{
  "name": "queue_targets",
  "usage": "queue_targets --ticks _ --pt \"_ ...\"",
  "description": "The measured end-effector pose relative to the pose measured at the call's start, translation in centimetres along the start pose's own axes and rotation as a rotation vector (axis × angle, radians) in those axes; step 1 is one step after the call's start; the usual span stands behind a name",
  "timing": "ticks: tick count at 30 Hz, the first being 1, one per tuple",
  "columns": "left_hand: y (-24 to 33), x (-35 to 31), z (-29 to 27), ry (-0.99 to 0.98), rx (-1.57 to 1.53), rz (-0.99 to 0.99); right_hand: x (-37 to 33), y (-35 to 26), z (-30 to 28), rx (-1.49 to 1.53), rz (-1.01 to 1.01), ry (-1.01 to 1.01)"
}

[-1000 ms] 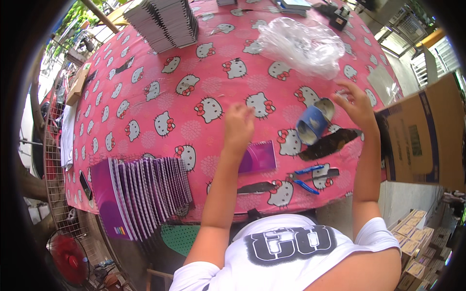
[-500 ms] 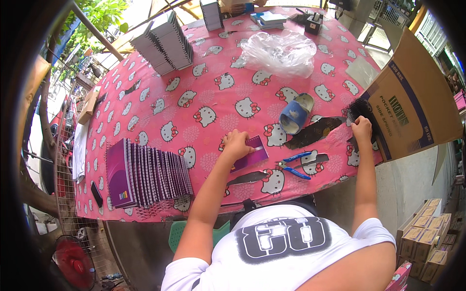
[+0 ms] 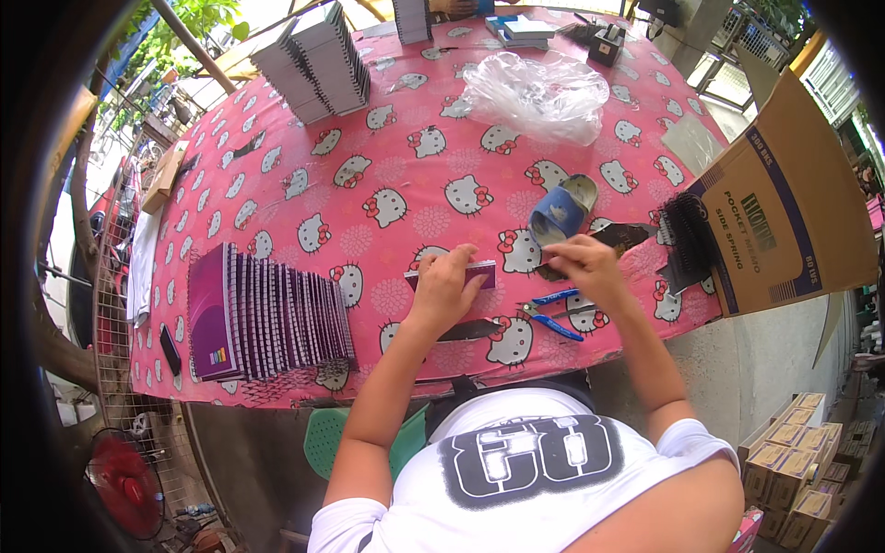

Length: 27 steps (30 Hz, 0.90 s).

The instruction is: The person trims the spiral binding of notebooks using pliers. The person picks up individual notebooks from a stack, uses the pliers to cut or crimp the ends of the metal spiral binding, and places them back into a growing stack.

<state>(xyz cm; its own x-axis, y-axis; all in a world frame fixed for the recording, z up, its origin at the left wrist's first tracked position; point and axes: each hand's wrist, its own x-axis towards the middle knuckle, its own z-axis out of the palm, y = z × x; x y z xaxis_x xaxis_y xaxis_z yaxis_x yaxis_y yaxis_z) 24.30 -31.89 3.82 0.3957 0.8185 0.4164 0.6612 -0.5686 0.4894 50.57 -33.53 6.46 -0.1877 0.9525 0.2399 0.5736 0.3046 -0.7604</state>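
My left hand (image 3: 442, 288) is closed on a small purple notepad (image 3: 483, 274), tilted up on its long edge on the table. My right hand (image 3: 597, 274) is beside it to the right, fingers pinched together. Whatever sits between those fingertips is too small to make out. Below the right hand lie blue-handled cutting pliers (image 3: 559, 328). A blue slipper (image 3: 560, 217) rests just beyond it. Farther right, a heap of black spiral binding coils (image 3: 688, 238) spills by the mouth of a cardboard box (image 3: 784, 198).
Rows of purple spiral notepads (image 3: 267, 318) stand at the left, near a black phone (image 3: 171, 348). Tall stacks of spiral notebooks (image 3: 318, 69), a crumpled plastic bag (image 3: 539, 97) and a black holder (image 3: 605, 44) are farther back. The pink table cover (image 3: 396, 249) has torn patches.
My right hand has moved left from the black coils toward the notepad. The notepad, flat before, is now tipped up in my left hand.
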Motion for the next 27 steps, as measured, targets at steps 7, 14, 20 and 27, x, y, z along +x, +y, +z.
queue_targets --ticks 7,14,20,27 --pt "1.0 -1.6 0.1 0.185 -0.033 -0.070 0.3 -0.9 3.7 0.172 0.005 -0.250" --pt "0.6 -6.2 1.6 0.339 -0.004 0.122 -2.1 -0.1 3.9 0.019 -0.071 -0.138" --pt "0.4 -6.7 0.4 0.297 0.009 0.284 -2.0 0.0 3.8 -0.337 -0.191 -0.116" --pt "1.4 -6.1 -1.6 0.257 0.008 0.359 -0.5 -5.0 4.3 0.122 -0.359 -0.359"
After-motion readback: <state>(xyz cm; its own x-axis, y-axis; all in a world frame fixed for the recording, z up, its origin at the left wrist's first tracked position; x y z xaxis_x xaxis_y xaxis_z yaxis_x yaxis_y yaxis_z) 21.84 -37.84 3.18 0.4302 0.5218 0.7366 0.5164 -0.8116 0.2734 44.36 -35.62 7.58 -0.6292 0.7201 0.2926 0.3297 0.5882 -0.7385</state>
